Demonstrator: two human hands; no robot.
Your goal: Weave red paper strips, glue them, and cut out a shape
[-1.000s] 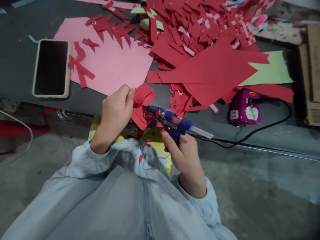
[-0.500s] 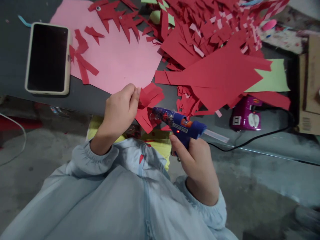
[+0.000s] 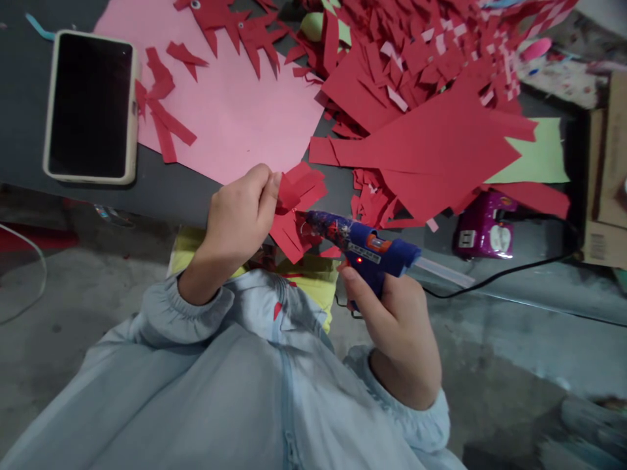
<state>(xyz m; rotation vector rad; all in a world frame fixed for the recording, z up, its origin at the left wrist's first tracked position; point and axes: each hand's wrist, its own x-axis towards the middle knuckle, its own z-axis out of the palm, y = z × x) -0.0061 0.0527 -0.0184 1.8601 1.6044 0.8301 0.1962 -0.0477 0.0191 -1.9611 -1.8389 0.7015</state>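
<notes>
Glue gun [image 3: 366, 248] points left, long axis slightly aslant.

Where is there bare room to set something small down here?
Dark tabletop shows bare between the phone and the left hand, below the pink sheet. The sheet's middle is bare too, bordered by red cut-outs left and above. It's crowded under the heap of red scraps and just right of that hand, where the glue gun points at red paper.
</notes>
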